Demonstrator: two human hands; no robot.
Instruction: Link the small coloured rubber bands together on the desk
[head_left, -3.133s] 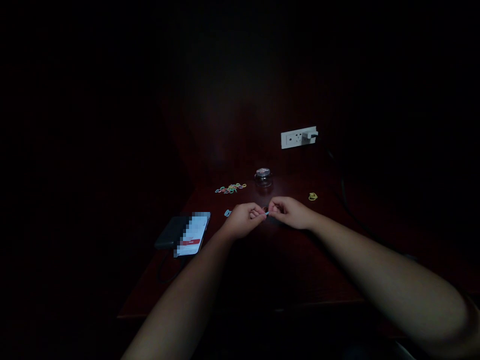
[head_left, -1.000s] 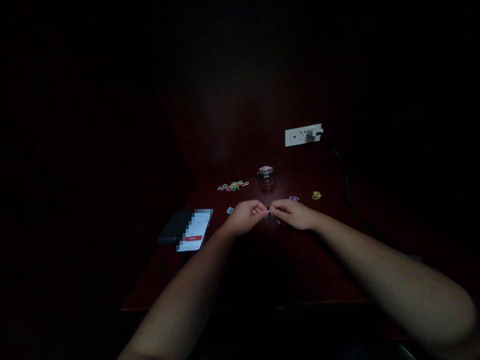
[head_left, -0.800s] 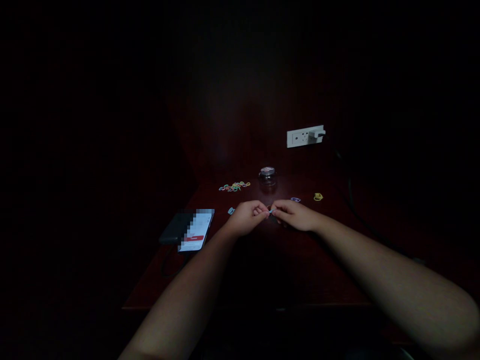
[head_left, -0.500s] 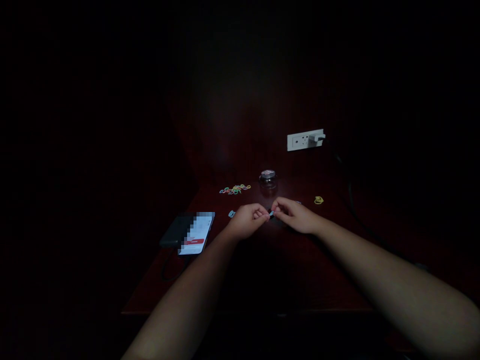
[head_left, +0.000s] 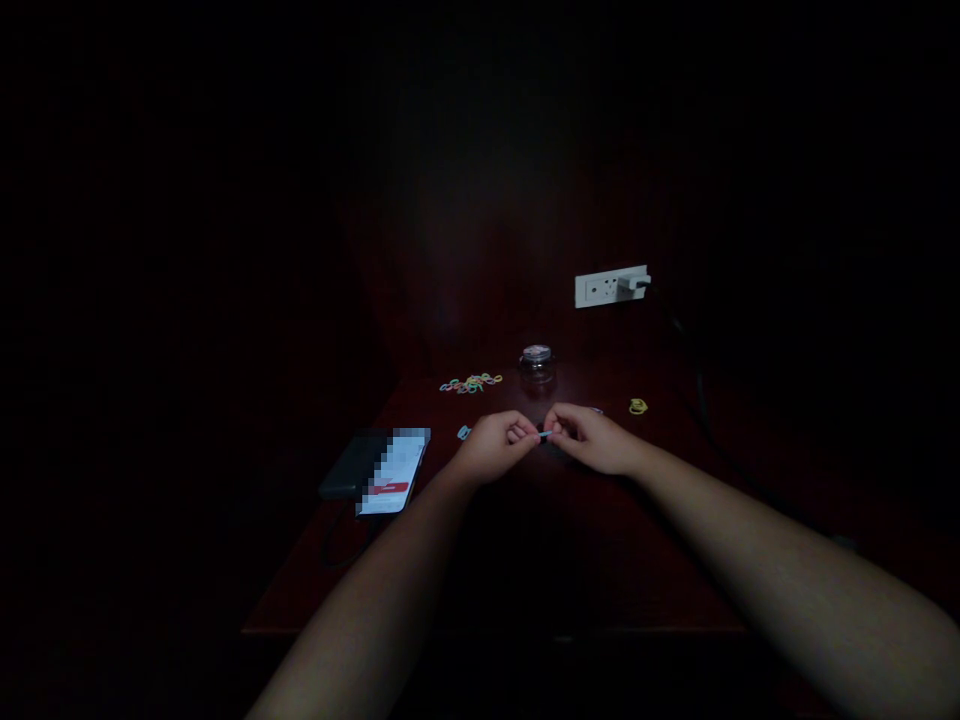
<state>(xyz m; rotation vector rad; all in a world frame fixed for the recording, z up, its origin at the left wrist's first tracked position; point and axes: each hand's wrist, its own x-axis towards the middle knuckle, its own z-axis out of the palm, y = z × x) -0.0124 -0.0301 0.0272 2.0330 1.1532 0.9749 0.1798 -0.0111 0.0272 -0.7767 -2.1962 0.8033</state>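
Near the middle of the dark red table (head_left: 517,560), my left hand (head_left: 501,444) and my right hand (head_left: 589,437) meet, each with thumb and fingertips pinched on a small light blue piece (head_left: 546,434) between them. Its exact shape is too small to tell. Just left of my left hand lies a light blue clip-like ring (head_left: 464,433). Several small coloured rings (head_left: 472,383) form a loose pile further back on the left. A yellow ring-like piece (head_left: 637,407) lies to the right of my right hand. Something dark beneath my fingertips is mostly hidden.
A clear lidded jar (head_left: 537,366) stands behind my hands. On the left are a lit phone (head_left: 397,472) and a dark flat box (head_left: 351,465) with a cable. A wall socket (head_left: 611,286) holds a plug, its black cord running down the right side.
The light blue piece between my fingertips has turned from slanted to nearly level. The whole view has shifted slightly, with everything a little lower in the picture.
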